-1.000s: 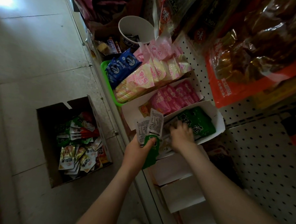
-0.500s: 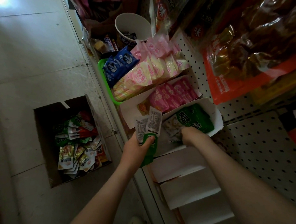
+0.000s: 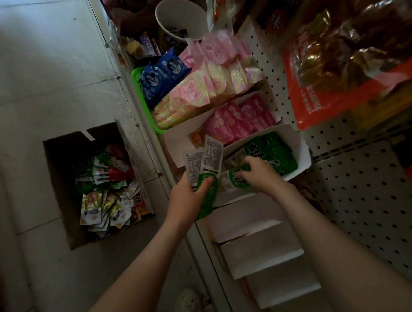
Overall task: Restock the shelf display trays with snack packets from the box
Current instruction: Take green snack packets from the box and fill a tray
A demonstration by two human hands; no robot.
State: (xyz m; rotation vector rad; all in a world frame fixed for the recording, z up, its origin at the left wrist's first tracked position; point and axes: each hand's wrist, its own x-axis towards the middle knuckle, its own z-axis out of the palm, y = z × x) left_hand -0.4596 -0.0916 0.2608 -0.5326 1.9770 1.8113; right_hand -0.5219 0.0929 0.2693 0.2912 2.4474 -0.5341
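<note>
My left hand (image 3: pixel 188 198) grips a small fan of snack packets (image 3: pixel 204 162), white backs up and green ends under the thumb, at the shelf's front edge. My right hand (image 3: pixel 260 173) is inside a white display tray (image 3: pixel 303 150) and pinches a green packet (image 3: pixel 238 180) lying at the tray's front. Behind it stand more green packets (image 3: pixel 273 152). The neighbouring white tray (image 3: pixel 177 139) holds pink packets (image 3: pixel 236 120). On the floor to the left sits the open cardboard box (image 3: pixel 60 170) with several mixed packets (image 3: pixel 107 190).
Several white trays (image 3: pixel 259 252) step down along the shelf toward me. A green tray (image 3: pixel 138 78) holds blue and pink-yellow bags, with a white tub (image 3: pixel 178 17) behind. Pegboard (image 3: pixel 367 198) backs the shelf; big orange bags (image 3: pixel 327 79) hang above. A shoe (image 3: pixel 189 303) is below.
My right hand went from deep in the green-packet tray back to its front and now pinches a green packet there. My left hand kept its fan of packets in place.
</note>
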